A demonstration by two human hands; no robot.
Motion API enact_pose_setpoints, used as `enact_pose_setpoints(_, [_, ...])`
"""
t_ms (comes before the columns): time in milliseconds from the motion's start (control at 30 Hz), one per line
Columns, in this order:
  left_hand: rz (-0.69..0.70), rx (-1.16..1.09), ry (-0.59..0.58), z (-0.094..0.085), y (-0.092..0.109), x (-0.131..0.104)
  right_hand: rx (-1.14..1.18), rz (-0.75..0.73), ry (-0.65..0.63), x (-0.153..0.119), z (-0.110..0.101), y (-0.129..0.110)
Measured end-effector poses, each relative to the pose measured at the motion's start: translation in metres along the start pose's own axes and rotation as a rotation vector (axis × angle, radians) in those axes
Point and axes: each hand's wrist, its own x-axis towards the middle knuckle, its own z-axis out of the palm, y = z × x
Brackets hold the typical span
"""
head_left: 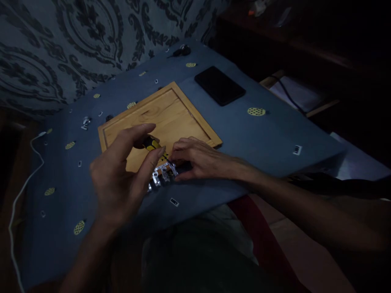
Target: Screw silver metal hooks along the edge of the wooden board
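Our left hand (120, 175) pinches the black-and-yellow handle of a screwdriver (155, 147) between thumb and fingers, its shaft slanting down to a shiny toothed metal strip (165, 173) at the near edge of the wooden board (165, 114). Our right hand (203, 160) curls its fingers at the strip's right end, though we can't tell whether they grip it. Beyond the board, a black phone (220, 85) lies flat on our blue tablecloth (275, 138)

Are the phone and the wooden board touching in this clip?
Apart. The head view shows a plain strip of blue tablecloth between the near edge of the phone and the side of the wooden board.
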Motion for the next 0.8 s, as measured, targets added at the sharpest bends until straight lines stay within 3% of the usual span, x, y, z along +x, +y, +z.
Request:
enact_pose_setpoints(200, [-0.087, -0.107, -0.095, -0.0017, -0.0001, -0.0015, 0.007, -0.006, 0.010, 0.0005, 0.0016, 0.0024])
enact_pose_setpoints(500, [0.107, 0.086, -0.026, -0.0005, 0.0058, 0.0022, 0.007, -0.004, 0.014, -0.0002, 0.0022, 0.0028])
enact_pose_setpoints(800, [-0.022, 0.003, 0.014, -0.0045, 0.0000, -0.0026, 0.004, -0.014, 0.019, -0.0010, 0.0019, 0.0030])
